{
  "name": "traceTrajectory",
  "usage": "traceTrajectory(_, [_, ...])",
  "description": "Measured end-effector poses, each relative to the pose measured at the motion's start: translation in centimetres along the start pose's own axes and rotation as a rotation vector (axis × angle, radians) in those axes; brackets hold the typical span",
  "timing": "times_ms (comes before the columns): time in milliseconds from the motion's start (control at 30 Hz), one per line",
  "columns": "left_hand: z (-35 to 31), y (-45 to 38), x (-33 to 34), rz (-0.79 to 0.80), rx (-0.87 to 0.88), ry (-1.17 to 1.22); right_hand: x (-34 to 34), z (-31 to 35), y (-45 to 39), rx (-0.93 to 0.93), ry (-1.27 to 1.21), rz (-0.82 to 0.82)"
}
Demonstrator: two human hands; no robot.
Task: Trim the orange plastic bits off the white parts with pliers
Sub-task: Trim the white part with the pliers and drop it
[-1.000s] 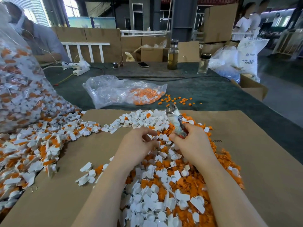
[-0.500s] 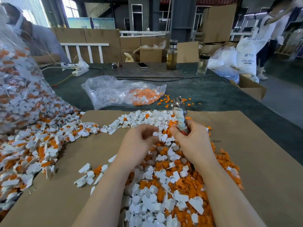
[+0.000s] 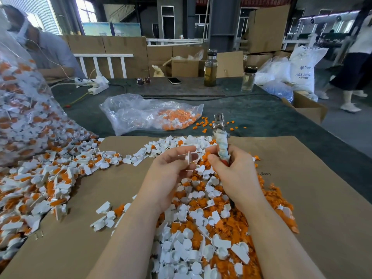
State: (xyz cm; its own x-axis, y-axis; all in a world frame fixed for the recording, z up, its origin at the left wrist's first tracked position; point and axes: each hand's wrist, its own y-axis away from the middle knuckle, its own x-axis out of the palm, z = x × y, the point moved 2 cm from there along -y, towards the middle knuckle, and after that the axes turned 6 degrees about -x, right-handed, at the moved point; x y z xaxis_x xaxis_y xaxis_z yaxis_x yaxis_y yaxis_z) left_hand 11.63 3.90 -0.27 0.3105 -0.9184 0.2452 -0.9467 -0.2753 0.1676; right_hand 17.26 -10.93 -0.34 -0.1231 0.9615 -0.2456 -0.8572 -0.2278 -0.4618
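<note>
A small white part [image 3: 189, 157] sat pinched between the thumb and fingertips of the left hand [image 3: 171, 174], held up just above the heap, with no orange visible on it from where I stood. Just to its right, the right hand [image 3: 235, 174] was curled around the rag-wrapped handles of the pliers [image 3: 221, 137], which stood nearly upright, metal head pointing far; whether the jaws were parted I could not tell. The part and the pliers' head were apart. Under both hands lay a pile [image 3: 201, 228] of white parts mixed with orange bits, spread over a cardboard sheet [image 3: 312, 188] that covered the near side of a green table [image 3: 261, 115]. On the left a big clear bag [image 3: 22, 109] spilled more white-and-orange pieces onto the sheet. Farther off, a smaller bag [image 3: 145, 115] lay on the table holding orange pieces, with a few orange scraps [image 3: 203, 124] scattered to its right. At the far edge stood two bottles [image 3: 210, 69], a phone [image 3: 174, 80], sunglasses [image 3: 143, 80] and a power strip [image 3: 97, 85]. A seated person [image 3: 46, 51] was at far left, and another person [image 3: 358, 63] stood at far right.
</note>
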Motion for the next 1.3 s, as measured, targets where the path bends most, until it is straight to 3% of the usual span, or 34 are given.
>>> traceTrajectory(133, [0.0,-0.1,-0.2,-0.041,-0.088,0.153,0.0,-0.1,-0.1,0.001,0.003,0.01])
traceTrajectory(433, [0.0,0.2,0.4,-0.095,-0.005,0.205,0.2,-0.3,-0.1,-0.022,0.039,-0.008])
traceTrajectory(700, [0.3,0.0,0.2,-0.226,-0.001,-0.006,0.4,-0.2,0.0,-0.037,0.08,-0.002])
traceTrajectory(1033, [0.4,0.4,0.9,-0.128,-0.005,0.025,0.6,0.2,0.3,-0.088,0.188,-0.035])
traceTrajectory(1300, [0.2,0.7,1.3,-0.141,0.033,0.1,0.8,0.3,0.5,-0.145,0.239,-0.099])
